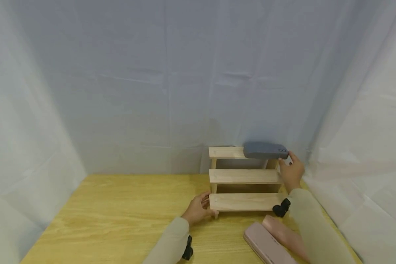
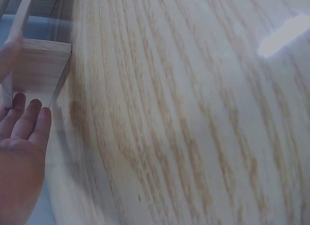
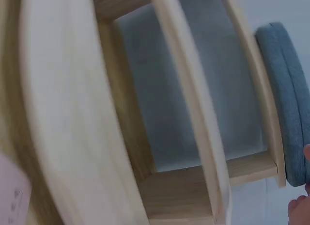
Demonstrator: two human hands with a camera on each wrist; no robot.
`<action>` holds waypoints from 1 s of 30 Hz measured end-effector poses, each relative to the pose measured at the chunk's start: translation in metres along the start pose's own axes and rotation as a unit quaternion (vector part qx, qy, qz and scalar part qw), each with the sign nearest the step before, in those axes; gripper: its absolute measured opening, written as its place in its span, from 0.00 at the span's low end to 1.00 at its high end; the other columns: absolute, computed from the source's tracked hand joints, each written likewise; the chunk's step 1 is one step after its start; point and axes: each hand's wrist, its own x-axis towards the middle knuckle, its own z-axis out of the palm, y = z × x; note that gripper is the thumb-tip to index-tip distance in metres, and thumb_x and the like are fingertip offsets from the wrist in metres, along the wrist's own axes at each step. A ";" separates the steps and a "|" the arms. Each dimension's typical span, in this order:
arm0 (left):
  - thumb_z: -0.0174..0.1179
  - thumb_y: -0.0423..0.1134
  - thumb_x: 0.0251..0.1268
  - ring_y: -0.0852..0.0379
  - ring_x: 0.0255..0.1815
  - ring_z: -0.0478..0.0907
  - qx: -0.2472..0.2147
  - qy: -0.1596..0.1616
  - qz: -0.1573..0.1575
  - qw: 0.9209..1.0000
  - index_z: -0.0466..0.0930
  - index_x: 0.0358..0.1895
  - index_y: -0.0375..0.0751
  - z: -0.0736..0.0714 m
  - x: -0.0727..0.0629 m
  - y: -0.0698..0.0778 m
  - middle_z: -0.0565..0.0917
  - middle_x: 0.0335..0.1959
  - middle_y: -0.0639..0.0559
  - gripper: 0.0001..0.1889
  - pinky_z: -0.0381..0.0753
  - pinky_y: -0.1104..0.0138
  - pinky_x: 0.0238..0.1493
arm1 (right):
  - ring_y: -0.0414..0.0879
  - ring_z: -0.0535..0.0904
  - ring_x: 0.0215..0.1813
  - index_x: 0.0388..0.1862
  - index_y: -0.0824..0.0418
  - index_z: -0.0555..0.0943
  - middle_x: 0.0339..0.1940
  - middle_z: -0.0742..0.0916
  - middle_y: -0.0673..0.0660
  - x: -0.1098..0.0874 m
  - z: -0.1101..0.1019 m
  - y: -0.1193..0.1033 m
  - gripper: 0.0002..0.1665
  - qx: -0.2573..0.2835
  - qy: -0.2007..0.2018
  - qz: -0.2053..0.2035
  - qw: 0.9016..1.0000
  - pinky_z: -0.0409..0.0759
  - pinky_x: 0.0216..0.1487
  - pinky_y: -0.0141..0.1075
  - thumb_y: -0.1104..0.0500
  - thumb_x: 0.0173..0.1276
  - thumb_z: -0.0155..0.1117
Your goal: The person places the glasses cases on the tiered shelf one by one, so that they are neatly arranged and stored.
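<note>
A three-tier wooden stepped shelf [image 1: 244, 176] stands on the table. On the right part of its top tier lies a blue-grey glasses case [image 1: 262, 150] with a small glasses mark on its end. My right hand [image 1: 293, 173] pinches the right end of this case between thumb and fingers. In the right wrist view the case [image 3: 286, 99] lies along the top board, with only some fingertips showing at the edge. At the lowest tier's left end, my left hand [image 1: 198, 211] grips the board, thumb in front. The left wrist view shows fingers [image 2: 28, 120] against the shelf's side.
A pink case [image 1: 267, 244] lies on the table [image 1: 128, 212] in front of the shelf. Beside it is another pink, rounded case [image 1: 283, 233], partly hidden by the right sleeve. Pale cloth curtains [image 1: 184, 91] hang behind and at both sides.
</note>
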 end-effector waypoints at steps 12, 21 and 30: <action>0.72 0.35 0.52 0.35 0.68 0.64 -0.005 -0.002 0.002 1.000 0.55 0.71 0.24 -0.004 0.002 -0.001 0.64 0.68 0.29 0.46 0.69 0.50 0.66 | 0.70 0.47 0.74 0.69 0.79 0.59 0.73 0.58 0.76 -0.020 0.010 0.002 0.35 -0.172 -0.111 -0.222 0.953 0.51 0.72 0.63 0.64 0.69 0.58; 0.73 0.36 0.51 0.35 0.68 0.64 -0.011 0.001 -0.011 1.000 0.56 0.71 0.26 -0.005 0.002 0.001 0.64 0.69 0.30 0.46 0.69 0.52 0.66 | 0.71 0.47 0.74 0.72 0.78 0.52 0.74 0.53 0.77 -0.025 0.020 0.010 0.40 -0.249 -0.143 -0.304 0.908 0.53 0.70 0.64 0.62 0.70 0.59; 0.73 0.36 0.50 0.36 0.68 0.65 -0.009 0.003 -0.006 1.000 0.57 0.70 0.26 -0.006 0.004 0.003 0.65 0.68 0.30 0.46 0.70 0.53 0.66 | 0.70 0.48 0.74 0.73 0.76 0.50 0.75 0.51 0.74 -0.020 0.022 0.015 0.42 -0.242 -0.140 -0.316 0.906 0.58 0.68 0.64 0.64 0.69 0.60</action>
